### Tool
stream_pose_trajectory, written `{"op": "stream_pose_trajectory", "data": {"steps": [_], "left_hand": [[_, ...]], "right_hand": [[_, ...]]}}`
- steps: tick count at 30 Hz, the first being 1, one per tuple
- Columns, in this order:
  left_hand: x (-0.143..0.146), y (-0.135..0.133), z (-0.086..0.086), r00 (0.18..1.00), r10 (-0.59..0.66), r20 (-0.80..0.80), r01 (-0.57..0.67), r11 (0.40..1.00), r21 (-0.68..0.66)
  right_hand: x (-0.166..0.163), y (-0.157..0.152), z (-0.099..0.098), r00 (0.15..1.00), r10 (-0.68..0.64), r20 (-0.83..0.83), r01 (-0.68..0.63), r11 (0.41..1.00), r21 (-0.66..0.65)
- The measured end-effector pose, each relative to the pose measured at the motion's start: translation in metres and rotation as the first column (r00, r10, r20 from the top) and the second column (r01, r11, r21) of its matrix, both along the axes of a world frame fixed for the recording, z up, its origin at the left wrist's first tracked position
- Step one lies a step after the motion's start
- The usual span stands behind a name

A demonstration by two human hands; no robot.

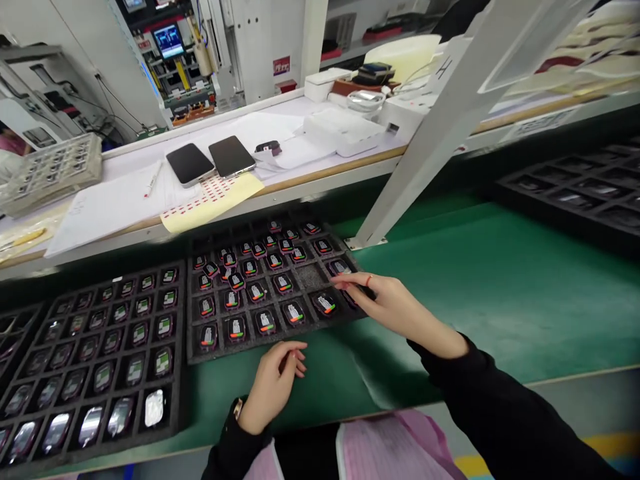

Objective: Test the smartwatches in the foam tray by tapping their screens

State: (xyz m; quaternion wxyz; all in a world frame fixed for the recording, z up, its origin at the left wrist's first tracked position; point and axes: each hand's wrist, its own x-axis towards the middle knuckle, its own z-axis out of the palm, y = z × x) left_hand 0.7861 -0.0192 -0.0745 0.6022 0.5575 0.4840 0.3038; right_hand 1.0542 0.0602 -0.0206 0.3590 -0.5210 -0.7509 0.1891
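Observation:
A black foam tray holds several small black watch-like units with rounded screens, purple edges and white, orange and green marks. My right hand reaches over the tray's right side, thumb and fingertips drawn together beside a watch-like unit. Whether anything is between those fingertips is hidden. Just left of them is a bare foam pocket. Below it lies another watch-like unit. In front of the tray, my left hand hovers over the green bench with loosely bent fingers apart, holding nothing.
To the left, a second foam tray carries more units, one with a silvery white face. Another dark tray is at the far right. A slanted white post rises behind the bench. Two phones and papers lie on the shelf.

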Motion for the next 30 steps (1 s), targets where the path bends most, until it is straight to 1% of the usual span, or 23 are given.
{"op": "stream_pose_trajectory", "data": {"steps": [2,3,5,6,8,10,12,14,15,17,19,21,23,24,26,28,30], "left_hand": [[0.001,-0.007,0.002,0.994,0.078,-0.076,-0.07,0.993,0.094],[0.003,-0.01,0.003,0.988,0.105,-0.118,-0.085,0.983,0.161],[0.006,-0.013,0.004,0.972,0.134,-0.194,-0.072,0.952,0.298],[0.007,-0.014,0.005,0.965,0.136,-0.224,-0.05,0.935,0.35],[0.011,-0.014,0.006,0.953,0.109,-0.282,0.017,0.911,0.412],[0.016,-0.014,0.006,0.928,0.061,-0.369,0.126,0.879,0.461],[0.023,-0.013,0.005,0.885,0.01,-0.465,0.252,0.831,0.496],[0.035,-0.013,0.003,0.838,-0.044,-0.544,0.375,0.769,0.517],[0.042,-0.012,0.001,0.812,-0.085,-0.578,0.446,0.729,0.52],[0.061,-0.011,-0.001,0.749,-0.191,-0.635,0.593,0.621,0.513],[0.083,-0.01,-0.003,0.675,-0.305,-0.672,0.715,0.494,0.494],[0.107,-0.01,-0.006,0.615,-0.391,-0.684,0.785,0.384,0.486],[0.129,-0.012,-0.009,0.571,-0.449,-0.687,0.821,0.297,0.488],[0.138,-0.014,-0.011,0.554,-0.469,-0.687,0.831,0.264,0.489],[0.152,-0.017,-0.014,0.531,-0.497,-0.686,0.843,0.224,0.489],[0.158,-0.019,-0.017,0.525,-0.507,-0.683,0.844,0.212,0.492],[0.158,-0.019,-0.018,0.528,-0.506,-0.682,0.842,0.212,0.495]], "right_hand": [[-0.002,0.002,-0.007,1.0,0.015,-0.003,-0.015,0.999,0.033],[-0.005,0.004,-0.008,1.0,0.022,-0.004,-0.022,0.998,0.052],[-0.014,0.007,-0.006,1.0,0.019,-0.01,-0.018,0.997,0.08],[-0.02,0.008,-0.004,1.0,0.008,-0.02,-0.006,0.996,0.09],[-0.03,0.008,0.0,0.998,-0.026,-0.057,0.032,0.993,0.111],[-0.037,0.005,0.002,0.992,-0.065,-0.108,0.08,0.986,0.145],[-0.038,0.0,-0.002,0.984,-0.089,-0.153,0.118,0.975,0.189],[-0.035,-0.007,-0.013,0.98,-0.1,-0.173,0.137,0.967,0.217],[-0.031,-0.012,-0.021,0.98,-0.106,-0.17,0.142,0.965,0.219],[-0.021,-0.023,-0.039,0.98,-0.131,-0.152,0.161,0.966,0.203],[-0.011,-0.035,-0.056,0.976,-0.175,-0.131,0.196,0.966,0.167],[-0.003,-0.048,-0.066,0.971,-0.211,-0.111,0.225,0.965,0.135],[0.003,-0.059,-0.07,0.969,-0.226,-0.095,0.236,0.965,0.117],[0.004,-0.063,-0.07,0.97,-0.224,-0.092,0.235,0.965,0.121],[0.007,-0.068,-0.068,0.97,-0.223,-0.101,0.237,0.959,0.157],[0.008,-0.069,-0.066,0.967,-0.226,-0.114,0.246,0.945,0.215],[0.009,-0.069,-0.065,0.967,-0.23,-0.107,0.251,0.934,0.255]]}}
